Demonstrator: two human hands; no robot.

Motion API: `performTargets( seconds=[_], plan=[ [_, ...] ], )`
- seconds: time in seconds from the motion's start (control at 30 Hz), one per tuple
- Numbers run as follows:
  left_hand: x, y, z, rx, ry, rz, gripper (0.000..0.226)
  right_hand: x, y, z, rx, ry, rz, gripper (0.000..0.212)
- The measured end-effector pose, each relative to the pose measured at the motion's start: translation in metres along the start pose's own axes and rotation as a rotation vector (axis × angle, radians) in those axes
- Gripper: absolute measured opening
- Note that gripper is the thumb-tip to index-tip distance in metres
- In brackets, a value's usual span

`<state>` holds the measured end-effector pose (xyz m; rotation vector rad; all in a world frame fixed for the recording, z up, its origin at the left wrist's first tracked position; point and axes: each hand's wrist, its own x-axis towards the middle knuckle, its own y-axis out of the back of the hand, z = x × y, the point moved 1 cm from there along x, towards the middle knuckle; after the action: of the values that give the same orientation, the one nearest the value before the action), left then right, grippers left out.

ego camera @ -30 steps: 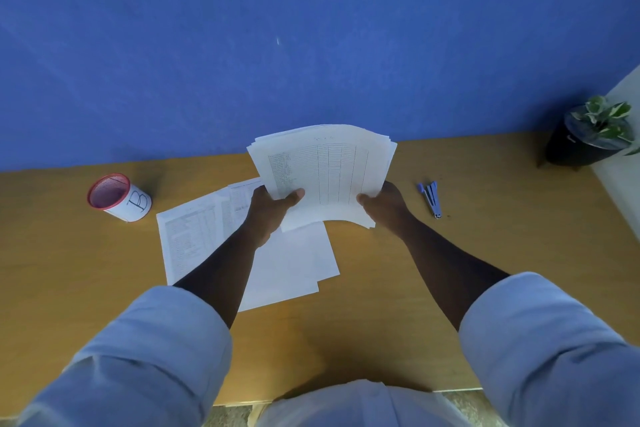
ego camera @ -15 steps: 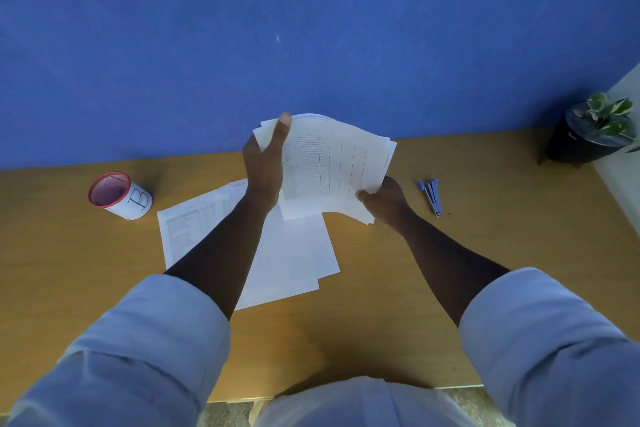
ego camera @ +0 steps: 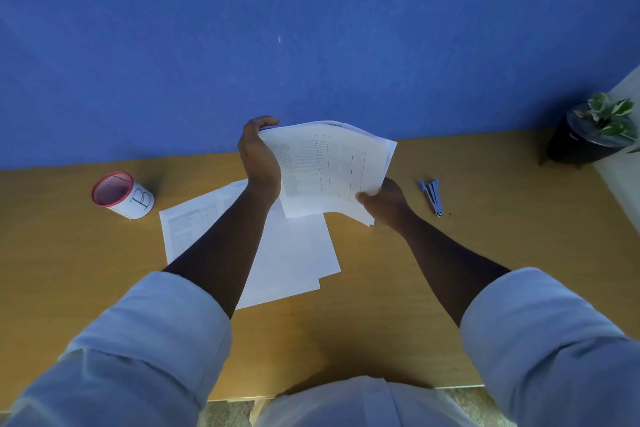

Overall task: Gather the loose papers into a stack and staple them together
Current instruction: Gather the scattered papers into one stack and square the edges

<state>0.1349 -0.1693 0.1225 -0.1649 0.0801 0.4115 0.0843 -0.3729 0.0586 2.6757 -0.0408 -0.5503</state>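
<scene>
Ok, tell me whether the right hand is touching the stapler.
Apart. The head view shows the right hand pinching the held papers, with bare desk between it and the stapler.

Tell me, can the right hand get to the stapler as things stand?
Probably yes: the stapler lies on bare desk just beside the right hand, nothing between. But that hand grips the paper stack, so it must let go first.

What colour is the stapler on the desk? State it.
Light blue stapler, seen in the head view.
</scene>
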Motion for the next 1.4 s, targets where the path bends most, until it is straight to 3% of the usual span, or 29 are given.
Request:
performTargets(
  seconds=[0.07,0.13,0.2,0.3,0.67,0.87,1.0,1.2,1.4],
  plan=[
    [0.000,0.003,0.000,-0.031,0.008,-0.013,0.046,0.001,0.000,0.000,0.000,-0.002,0.008,0.028],
    [0.001,0.006,-0.002,-0.025,0.004,-0.141,0.052,0.002,-0.001,0.000,0.012,-0.017,0.025,0.034],
    [0.000,0.009,-0.007,0.079,-0.052,-0.276,0.050,0.003,0.000,0.000,0.026,-0.031,0.035,0.036],
    [-0.005,0.016,-0.016,0.261,-0.110,-0.337,0.039,0.006,0.003,0.000,0.039,-0.034,0.025,0.038],
    [0.006,0.028,-0.014,0.246,0.020,-0.289,0.033,0.013,0.022,-0.007,0.429,-0.028,-0.212,0.042],
    [0.008,0.019,-0.010,0.189,0.175,-0.348,0.033,0.010,0.016,-0.021,0.405,-0.028,-0.331,0.051],
    [0.009,0.016,-0.007,0.255,0.142,-0.384,0.034,0.014,0.012,-0.024,0.344,-0.018,-0.277,0.053],
    [0.005,0.011,-0.002,0.258,0.057,-0.365,0.030,0.013,0.017,-0.023,0.247,0.012,-0.052,0.044],
    [0.001,0.011,-0.011,0.260,0.039,-0.395,0.036,0.014,0.019,-0.019,0.250,0.023,0.009,0.037]
  ],
)
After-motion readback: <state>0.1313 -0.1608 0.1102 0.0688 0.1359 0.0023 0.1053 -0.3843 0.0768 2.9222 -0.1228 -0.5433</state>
